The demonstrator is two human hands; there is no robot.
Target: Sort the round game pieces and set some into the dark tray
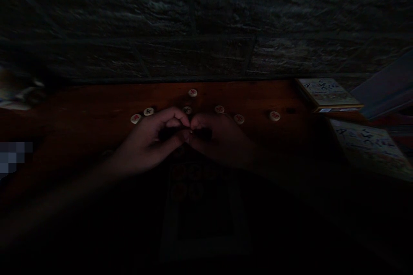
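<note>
My left hand (155, 137) and my right hand (216, 137) meet at the fingertips over the wooden table (97, 99). Both are closed in a pinch around something small and dark that I cannot make out. Round white pieces with red or black characters lie around them: a red one (192, 93) beyond the hands, a black one (149, 111) and a red one (136, 118) beside my left hand, and red ones (219, 109) (239, 119) by my right. Below the hands, a tray (206, 247) in deep shadow holds several round pieces in rows.
One more red-marked piece (274, 116) lies farther right. Two flat printed boxes (325, 92) (371, 146) are at the right. A stone-tiled wall (193, 21) rises behind the table. A pale, unclear object (19, 90) stands at the left edge.
</note>
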